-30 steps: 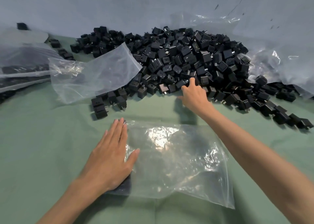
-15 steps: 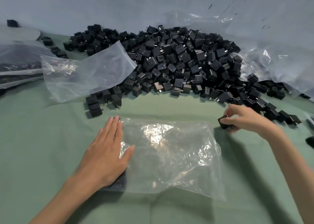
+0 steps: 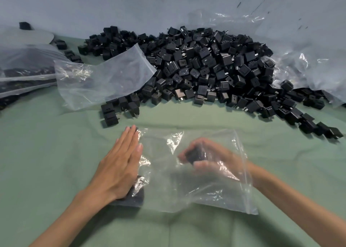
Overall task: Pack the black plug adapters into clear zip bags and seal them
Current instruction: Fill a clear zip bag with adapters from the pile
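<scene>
A thin, crinkled clear bag (image 3: pixel 196 186) lies flat on the soft green cloth (image 3: pixel 46 153), its zip strip along the right edge. The left hand (image 3: pixel 119 164) presses its left edge, palm down, fingers straight and together, holding nothing. The right hand (image 3: pixel 209 158) is inside the bag, blurred behind the film, fingers curled round a boxy black adapter (image 3: pixel 195 155). Farther off, a big loose pile of adapters (image 3: pixel 206 66), matte cubes with metal prongs, spreads across the cloth. A second empty bag (image 3: pixel 104 81) leans on the pile's left side, filled bags (image 3: pixel 22 72) lie far left, and a glossy plastic sheet (image 3: pixel 299 59) is crumpled at far right.
</scene>
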Available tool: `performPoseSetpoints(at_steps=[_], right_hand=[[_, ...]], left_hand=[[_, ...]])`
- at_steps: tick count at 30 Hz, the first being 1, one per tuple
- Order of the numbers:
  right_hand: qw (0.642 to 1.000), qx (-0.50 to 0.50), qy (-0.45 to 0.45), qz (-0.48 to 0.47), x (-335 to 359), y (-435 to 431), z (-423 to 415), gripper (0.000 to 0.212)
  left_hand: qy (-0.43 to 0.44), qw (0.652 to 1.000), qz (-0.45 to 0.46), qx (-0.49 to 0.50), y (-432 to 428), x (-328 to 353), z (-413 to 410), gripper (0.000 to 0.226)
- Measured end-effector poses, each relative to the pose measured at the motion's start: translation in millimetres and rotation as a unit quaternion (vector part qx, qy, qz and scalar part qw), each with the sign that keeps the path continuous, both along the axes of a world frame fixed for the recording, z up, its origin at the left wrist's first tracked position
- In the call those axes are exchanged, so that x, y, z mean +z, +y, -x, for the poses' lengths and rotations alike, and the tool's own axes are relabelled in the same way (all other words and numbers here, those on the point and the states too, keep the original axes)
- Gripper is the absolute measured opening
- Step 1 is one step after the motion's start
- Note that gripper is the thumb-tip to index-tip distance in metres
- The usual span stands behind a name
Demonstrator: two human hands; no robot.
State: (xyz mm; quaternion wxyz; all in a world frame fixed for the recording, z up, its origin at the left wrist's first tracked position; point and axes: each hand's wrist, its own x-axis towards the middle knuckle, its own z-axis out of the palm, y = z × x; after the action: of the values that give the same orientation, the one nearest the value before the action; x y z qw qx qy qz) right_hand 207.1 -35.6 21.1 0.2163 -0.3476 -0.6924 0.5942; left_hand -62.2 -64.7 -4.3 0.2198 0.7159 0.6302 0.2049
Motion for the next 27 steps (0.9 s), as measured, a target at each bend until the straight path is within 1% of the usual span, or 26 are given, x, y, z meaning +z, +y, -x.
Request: performPoseSetpoints(at_steps=[2, 3, 4, 5, 6, 7, 8, 9, 10, 12, 13, 15, 17, 21, 24, 27], right_hand=[[0.992, 0.014, -0.081, -0.098, 1, 6, 20, 0.038], [0.978, 0.030, -0.129, -0.161, 0, 8, 29, 0.038], [0.966, 0.042, -0.158, -0.199, -4, 12, 36, 0.036], [0.963, 0.050, -0.170, -0.202, -9, 15, 43, 0.034], [0.968, 0.055, -0.172, -0.176, -12, 17, 48, 0.030], [0.978, 0.050, -0.153, -0.129, -13, 16, 54, 0.027], [0.988, 0.039, -0.122, -0.085, -12, 15, 59, 0.025], [0.993, 0.027, -0.095, -0.064, -13, 13, 64, 0.025], [0.992, 0.020, -0.090, -0.080, -13, 12, 68, 0.028], [0.980, 0.013, -0.109, -0.169, -12, 9, 76, 0.038], [0.971, 0.014, -0.110, -0.213, -12, 8, 80, 0.039], [0.955, 0.021, -0.096, -0.280, -14, 4, 87, 0.034], [0.947, 0.033, -0.089, -0.307, -14, -1, 91, 0.029], [0.957, 0.044, -0.065, -0.278, -17, 3, 91, 0.029], [0.977, 0.020, -0.059, -0.206, -19, 8, 93, 0.026], [0.987, 0.008, -0.058, -0.147, -22, 9, 94, 0.020]], left_hand=[[-0.011, 1.000, -0.004, 0.001, 0, -1, 1, 0.072], [-0.016, 1.000, -0.005, 0.001, 0, -1, 0, 0.071], [-0.021, 1.000, -0.005, 0.001, 0, -1, 0, 0.069], [-0.026, 1.000, -0.004, 0.001, 0, -1, 0, 0.066], [-0.033, 0.999, -0.003, 0.001, 0, -2, 0, 0.064], [-0.042, 0.999, -0.004, 0.002, 0, -1, 0, 0.064], [-0.051, 0.999, -0.005, 0.002, -1, -1, 1, 0.066], [-0.059, 0.998, -0.007, 0.003, -1, -1, 1, 0.069], [-0.067, 0.998, -0.009, 0.004, -1, -1, 2, 0.072], [-0.089, 0.996, -0.009, 0.008, -2, -1, 3, 0.075], [-0.099, 0.995, -0.008, 0.010, -2, -1, 3, 0.076], [-0.112, 0.994, -0.008, 0.012, -3, -2, 4, 0.077], [-0.118, 0.993, -0.007, 0.014, -3, -2, 5, 0.078], [-0.127, 0.992, -0.005, 0.018, -2, -3, 4, 0.077], [-0.126, 0.992, -0.005, 0.017, -2, -2, 4, 0.070], [-0.099, 0.995, -0.005, 0.005, -1, 0, 2, 0.059]])
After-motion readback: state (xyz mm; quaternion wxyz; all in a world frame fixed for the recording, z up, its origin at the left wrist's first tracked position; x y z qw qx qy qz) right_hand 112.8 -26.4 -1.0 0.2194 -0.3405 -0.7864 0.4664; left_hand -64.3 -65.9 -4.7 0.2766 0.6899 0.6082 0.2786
